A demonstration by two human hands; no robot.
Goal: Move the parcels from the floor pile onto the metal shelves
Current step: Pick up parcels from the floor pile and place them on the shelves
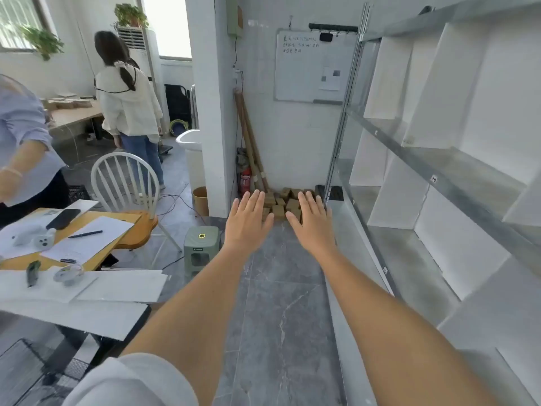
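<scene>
Both arms are extended forward, palms down. The left hand (247,219) and the right hand (312,219) are held side by side with a gap between them. The fingers of both hands are straight and slightly spread. Neither hand holds or touches anything.

The pile of brown cardboard parcels (283,204) lies on the grey tiled floor (281,303), beyond the fingertips of both hands, against the foot of the white wall. In this view the parcels show in the gap between the two hands and are partly hidden by them. The hands are well apart from the pile.

The metal shelves (439,183) stand to the right of the right hand and run along the right side of the view. White divider panels (392,189) stand upright on the shelf levels.

Beyond the left hand, a red fire extinguisher (245,180) stands at the wall base, beside wooden poles (248,142) leaning in the corner. A whiteboard (310,65) hangs on the wall above the pile.

Below and left of the left hand, a small green device (202,250) with a lit ring stands on the floor. Further left are a white spindle-back chair (126,183) and a wooden table (87,230) carrying papers and a pen (85,234).

Two other persons stand at the far left.
</scene>
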